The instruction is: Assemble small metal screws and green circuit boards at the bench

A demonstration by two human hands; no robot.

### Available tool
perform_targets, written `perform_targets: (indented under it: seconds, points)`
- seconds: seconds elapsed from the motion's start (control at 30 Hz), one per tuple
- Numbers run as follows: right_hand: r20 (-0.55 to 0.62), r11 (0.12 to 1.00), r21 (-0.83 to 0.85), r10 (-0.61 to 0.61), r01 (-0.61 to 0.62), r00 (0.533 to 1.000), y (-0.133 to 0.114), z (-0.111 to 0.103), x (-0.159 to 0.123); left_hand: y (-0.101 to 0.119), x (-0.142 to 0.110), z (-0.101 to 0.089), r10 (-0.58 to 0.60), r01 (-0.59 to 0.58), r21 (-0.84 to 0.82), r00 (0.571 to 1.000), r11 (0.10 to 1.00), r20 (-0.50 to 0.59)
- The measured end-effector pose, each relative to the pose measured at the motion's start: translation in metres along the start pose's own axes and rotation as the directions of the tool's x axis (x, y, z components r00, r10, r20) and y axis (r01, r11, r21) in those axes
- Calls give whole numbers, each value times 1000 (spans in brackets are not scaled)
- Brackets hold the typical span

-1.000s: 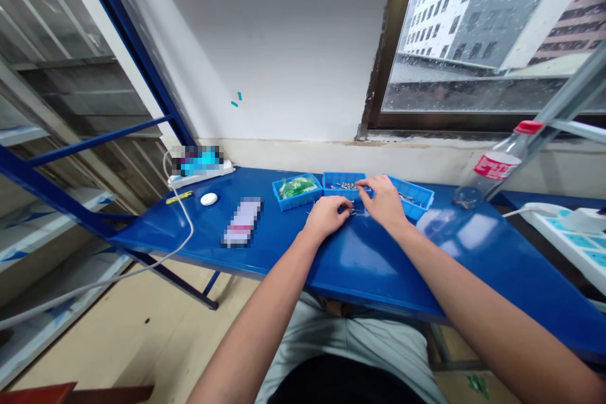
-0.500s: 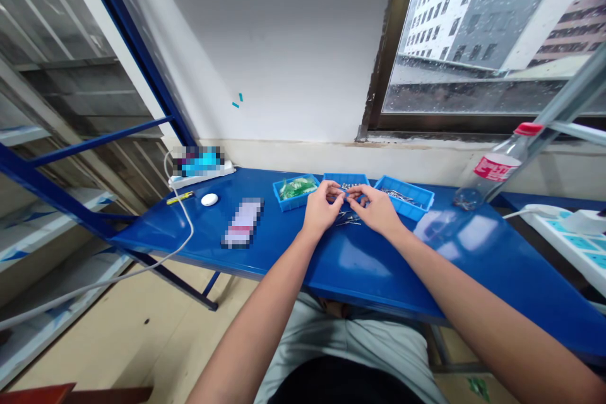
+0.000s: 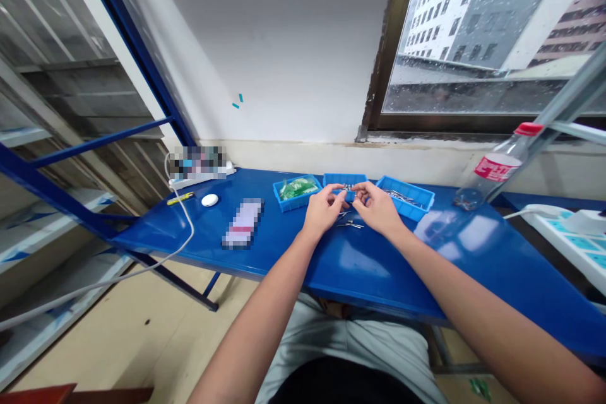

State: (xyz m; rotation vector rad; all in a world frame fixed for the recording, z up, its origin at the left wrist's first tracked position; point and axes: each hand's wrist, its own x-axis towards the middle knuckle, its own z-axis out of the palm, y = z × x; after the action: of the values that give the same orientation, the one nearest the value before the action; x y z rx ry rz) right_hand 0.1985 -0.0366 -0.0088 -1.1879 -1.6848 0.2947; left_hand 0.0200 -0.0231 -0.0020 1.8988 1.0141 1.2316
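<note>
My left hand [image 3: 326,207] is closed in front of the middle blue bin [image 3: 334,178], thumb and fingers curled together. Facing it across a small gap, my right hand [image 3: 376,203] is also closed, its fingertips pinched. Whatever either hand holds is too small to make out. Below the fingers, several thin metal pins or screws [image 3: 351,225] lie on the blue table. Small metal parts sit in the middle bin, partly hidden by my hands. To the right, another blue bin [image 3: 423,203] holds thin metal pieces. The left blue bin [image 3: 287,204] contains green plastic-like pieces [image 3: 298,187].
On the table [image 3: 293,252] at left lie a blurred-out phone [image 3: 243,224], a white oval object [image 3: 209,200] and a yellow cutter [image 3: 180,198]. A white cable [image 3: 187,237] hangs over the edge. A plastic bottle [image 3: 495,167] stands right, near a power strip [image 3: 568,240].
My hands have drawn slightly apart; the fingertips that met now have a gap between them. The metal parts in the middle bin show more clearly.
</note>
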Motion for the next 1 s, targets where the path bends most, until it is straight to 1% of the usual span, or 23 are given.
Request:
perform_targets:
  seconds: [0.07,0.13,0.27,0.43,0.53,0.67,0.73,0.8,0.9,1.0]
  points:
    - [-30,1000,-6,19,-19,999,0,-2,0,0,-2,0,-30,32,-34,998,999,58]
    - [-15,999,-6,33,-33,999,1,-3,0,-1,-2,1,-18,22,-51,996,998,85]
    - [28,1000,-19,1,-1,1000,2,-1,-1,-6,-1,1,53,-49,-55,996,997,76]
    - [89,1000,0,-6,6,996,2,1,-2,-11,2,0,14,-13,-23,999,1000,37]
    - [93,1000,-17,-11,12,996,1,0,-2,-10,1,-2,2,-2,10,1000,1000,17]
    - [99,999,-47,17,-12,995,-3,-3,-1,-9,0,-1,22,-25,57,999,998,49]
    - [121,998,-44,39,-34,992,-4,-4,-1,-10,-1,0,40,-46,83,997,996,72]
    - [118,997,-51,63,-58,991,-4,-4,-1,-9,-2,1,68,-77,106,994,991,85]
    - [78,993,-37,118,-115,990,-2,-4,0,-6,-1,2,119,-125,117,991,985,56]
    - [95,985,50,161,-166,982,1,-5,0,-5,2,1,104,-102,46,994,994,-30]
